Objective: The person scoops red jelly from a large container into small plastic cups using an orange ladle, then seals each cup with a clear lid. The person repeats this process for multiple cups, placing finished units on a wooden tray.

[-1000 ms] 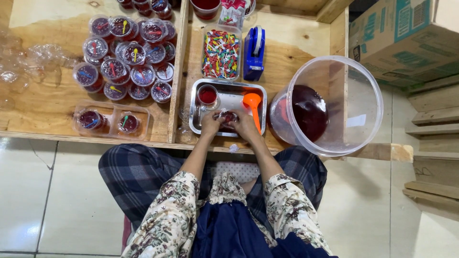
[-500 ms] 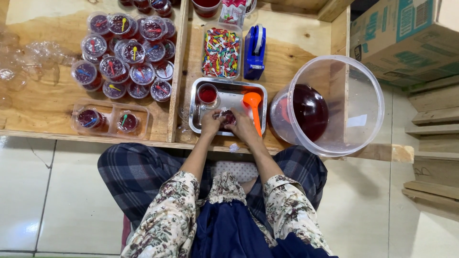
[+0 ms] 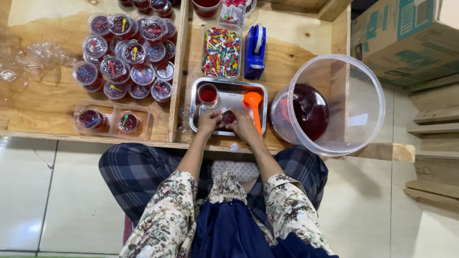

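Both hands, left hand (image 3: 209, 122) and right hand (image 3: 242, 125), clasp a small red-filled cup (image 3: 228, 116) at the metal tray's (image 3: 229, 100) near edge, apparently sealing it; pressing its lid evenly seems next

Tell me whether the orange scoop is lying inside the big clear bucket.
No, the orange scoop lies on the metal tray, beside the big clear bucket.

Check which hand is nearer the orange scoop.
Right. The right hand sits just beside the orange scoop on the tray; the left hand is farther, across the small cup.

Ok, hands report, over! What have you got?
Left hand and right hand both on small red cup. Cup over metal tray. Orange scoop beside right hand.
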